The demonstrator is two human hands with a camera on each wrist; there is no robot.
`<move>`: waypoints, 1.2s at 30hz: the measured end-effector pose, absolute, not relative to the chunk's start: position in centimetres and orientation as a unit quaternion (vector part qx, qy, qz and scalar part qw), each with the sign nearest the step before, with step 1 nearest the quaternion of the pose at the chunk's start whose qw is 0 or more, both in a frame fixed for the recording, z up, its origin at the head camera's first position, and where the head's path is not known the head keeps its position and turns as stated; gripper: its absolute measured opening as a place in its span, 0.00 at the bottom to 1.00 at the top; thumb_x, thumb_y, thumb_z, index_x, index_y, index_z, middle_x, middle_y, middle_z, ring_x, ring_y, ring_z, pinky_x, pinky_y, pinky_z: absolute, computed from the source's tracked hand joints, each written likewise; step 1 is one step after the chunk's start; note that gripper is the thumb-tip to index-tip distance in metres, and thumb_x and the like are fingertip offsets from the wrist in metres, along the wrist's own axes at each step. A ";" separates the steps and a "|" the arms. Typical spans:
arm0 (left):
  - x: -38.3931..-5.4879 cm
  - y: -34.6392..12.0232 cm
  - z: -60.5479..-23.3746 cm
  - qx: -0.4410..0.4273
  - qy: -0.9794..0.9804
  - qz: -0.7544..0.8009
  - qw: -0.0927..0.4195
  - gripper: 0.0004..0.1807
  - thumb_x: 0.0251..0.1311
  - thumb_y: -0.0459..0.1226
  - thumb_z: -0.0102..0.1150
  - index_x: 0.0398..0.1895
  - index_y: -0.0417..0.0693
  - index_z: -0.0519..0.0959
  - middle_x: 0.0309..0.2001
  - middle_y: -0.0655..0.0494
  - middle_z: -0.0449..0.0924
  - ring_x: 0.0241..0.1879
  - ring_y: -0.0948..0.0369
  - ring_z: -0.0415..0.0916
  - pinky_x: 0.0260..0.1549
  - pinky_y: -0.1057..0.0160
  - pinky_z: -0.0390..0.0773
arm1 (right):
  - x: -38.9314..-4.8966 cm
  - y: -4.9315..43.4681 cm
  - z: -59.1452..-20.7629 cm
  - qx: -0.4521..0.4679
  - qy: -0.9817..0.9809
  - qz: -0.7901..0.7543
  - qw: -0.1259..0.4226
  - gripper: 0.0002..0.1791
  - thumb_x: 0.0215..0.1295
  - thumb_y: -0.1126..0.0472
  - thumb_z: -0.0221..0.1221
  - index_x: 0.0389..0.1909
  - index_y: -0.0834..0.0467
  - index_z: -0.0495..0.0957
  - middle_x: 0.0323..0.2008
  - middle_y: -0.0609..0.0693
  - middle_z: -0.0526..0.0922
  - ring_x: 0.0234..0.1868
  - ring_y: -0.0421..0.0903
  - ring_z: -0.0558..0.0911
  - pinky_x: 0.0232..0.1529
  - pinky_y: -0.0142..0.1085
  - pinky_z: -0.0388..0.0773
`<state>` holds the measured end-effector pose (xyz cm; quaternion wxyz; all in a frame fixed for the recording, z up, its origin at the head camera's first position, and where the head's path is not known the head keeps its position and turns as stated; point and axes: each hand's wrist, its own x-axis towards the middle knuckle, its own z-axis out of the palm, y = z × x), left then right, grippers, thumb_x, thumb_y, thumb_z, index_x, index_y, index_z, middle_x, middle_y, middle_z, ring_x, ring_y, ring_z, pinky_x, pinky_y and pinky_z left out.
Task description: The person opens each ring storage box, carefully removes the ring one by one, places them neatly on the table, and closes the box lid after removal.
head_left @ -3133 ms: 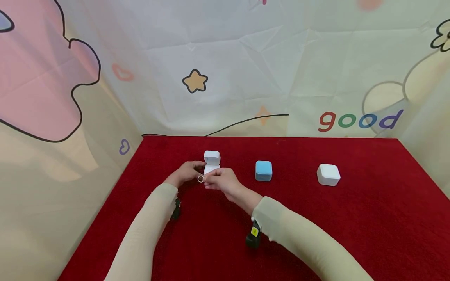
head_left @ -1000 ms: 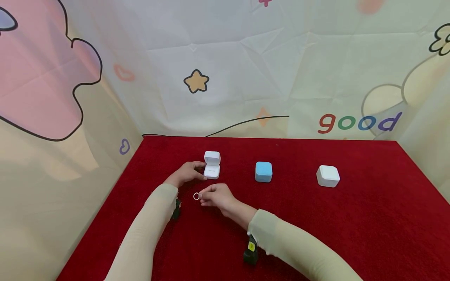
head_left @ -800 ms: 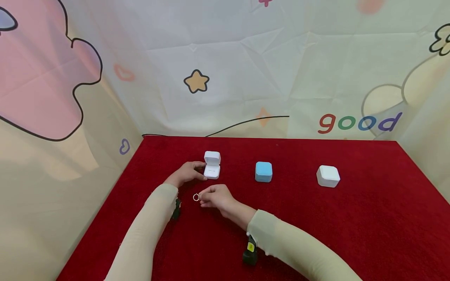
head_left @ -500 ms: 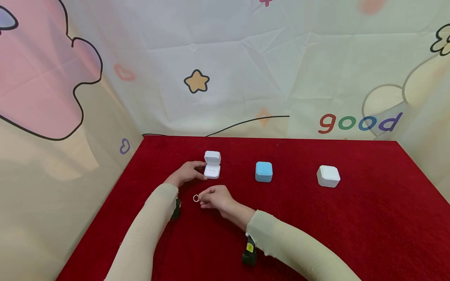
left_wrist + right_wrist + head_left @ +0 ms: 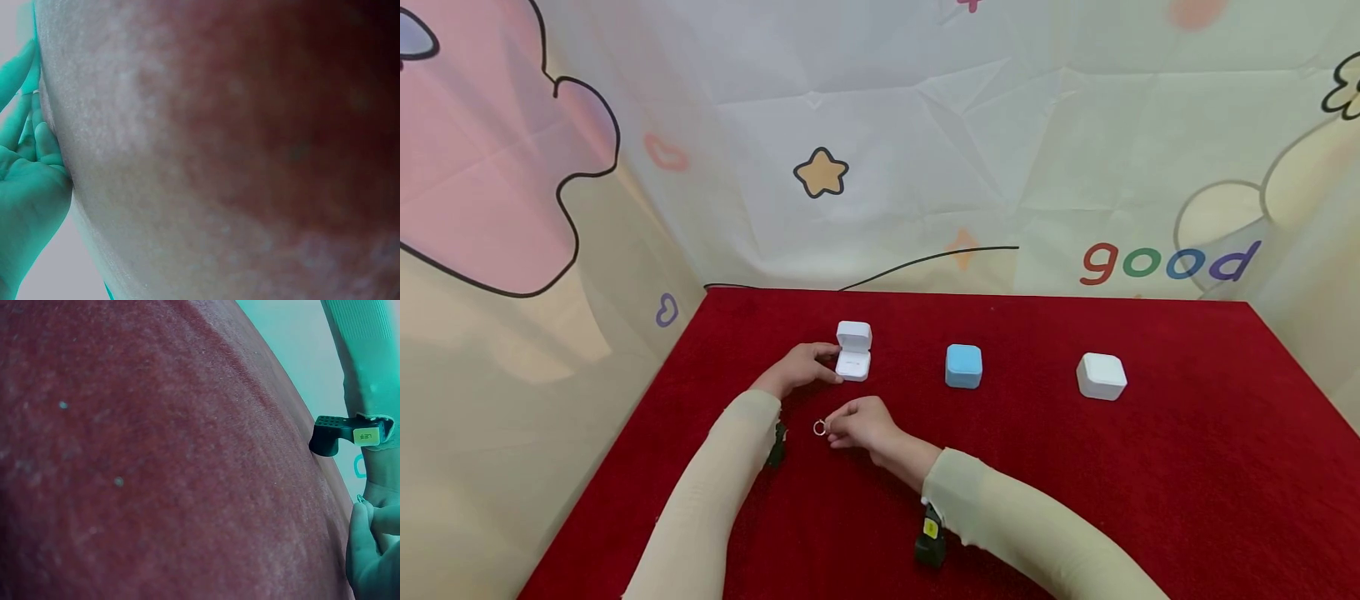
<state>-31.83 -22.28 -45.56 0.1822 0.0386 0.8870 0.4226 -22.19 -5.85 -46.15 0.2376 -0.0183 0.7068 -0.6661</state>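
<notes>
A small white ring box (image 5: pixel 853 365) stands with its lid raised toward the back left of the red cloth. My left hand (image 5: pixel 797 369) holds it at its left side, thumb by the front corner and fingers by the hinge. A slim ring (image 5: pixel 815 428) is pinched between thumb and fingertips of my right hand (image 5: pixel 863 423), held in front of the box and apart from it. The right wrist view shows the ring (image 5: pixel 360 499) only as a tiny shape at the fingertips of the right hand (image 5: pixel 375 569). In the left wrist view, the box is hard to make out.
A closed light-blue box (image 5: pixel 963 367) stands to the right of the open one. Farther right sits a closed white box (image 5: pixel 1101 377). The red cloth (image 5: pixel 1037 467) covers the table, and a printed curtain (image 5: pixel 925 167) hangs behind its back edge.
My right hand has drawn the ring away from the open box, toward the front and slightly left, then drifted a little lower. My left hand has stayed at the box.
</notes>
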 end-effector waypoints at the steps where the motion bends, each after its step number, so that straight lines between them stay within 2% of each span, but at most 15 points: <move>1: -31.8 -22.3 -45.5 0.038 0.887 0.422 0.182 0.35 0.62 0.32 0.66 0.74 0.38 0.69 0.73 0.38 0.70 0.70 0.44 0.68 0.73 0.47 0.68 | -22.2 -5.8 -46.2 -0.018 0.708 -0.664 0.238 0.10 0.65 0.74 0.57 0.40 0.77 0.84 0.25 0.48 0.84 0.22 0.34 0.79 0.34 0.32 0.88; 13: -31.5 -22.1 -45.2 0.034 0.887 0.423 0.181 0.35 0.62 0.31 0.65 0.73 0.38 0.69 0.73 0.38 0.70 0.70 0.44 0.67 0.73 0.46 0.67 | -22.0 -5.7 -46.1 -0.054 0.747 -0.620 0.233 0.08 0.63 0.75 0.60 0.37 0.76 0.85 0.27 0.54 0.87 0.20 0.35 0.79 0.30 0.31 0.87; 20: -31.6 -22.1 -45.3 0.036 0.888 0.422 0.180 0.35 0.62 0.31 0.65 0.74 0.38 0.68 0.73 0.38 0.69 0.72 0.44 0.66 0.73 0.47 0.67 | -22.1 -5.8 -45.8 -0.071 0.765 -0.593 0.240 0.07 0.63 0.74 0.61 0.35 0.75 0.85 0.24 0.51 0.84 0.19 0.35 0.78 0.29 0.31 0.86; 28: -32.0 -22.4 -46.0 0.028 0.882 0.432 0.185 0.36 0.62 0.32 0.66 0.74 0.40 0.68 0.74 0.39 0.68 0.72 0.44 0.66 0.72 0.47 0.69 | -22.1 -5.7 -45.7 -0.079 0.772 -0.582 0.244 0.07 0.63 0.74 0.61 0.35 0.75 0.85 0.28 0.62 0.88 0.18 0.36 0.78 0.30 0.33 0.87; 32: -31.9 -22.3 -45.9 0.030 0.886 0.425 0.185 0.35 0.63 0.32 0.65 0.75 0.40 0.68 0.74 0.39 0.68 0.71 0.45 0.66 0.72 0.47 0.69 | -22.4 -5.7 -45.8 -0.077 0.776 -0.575 0.248 0.07 0.63 0.74 0.61 0.34 0.75 0.86 0.24 0.57 0.87 0.18 0.36 0.78 0.28 0.33 0.86; 36: -31.8 -22.2 -45.7 0.030 0.887 0.421 0.186 0.35 0.63 0.33 0.65 0.75 0.40 0.68 0.74 0.39 0.68 0.71 0.45 0.66 0.73 0.47 0.68 | -22.7 -5.9 -45.8 -0.071 0.782 -0.566 0.252 0.06 0.62 0.74 0.62 0.32 0.74 0.86 0.24 0.57 0.87 0.17 0.36 0.78 0.27 0.32 0.86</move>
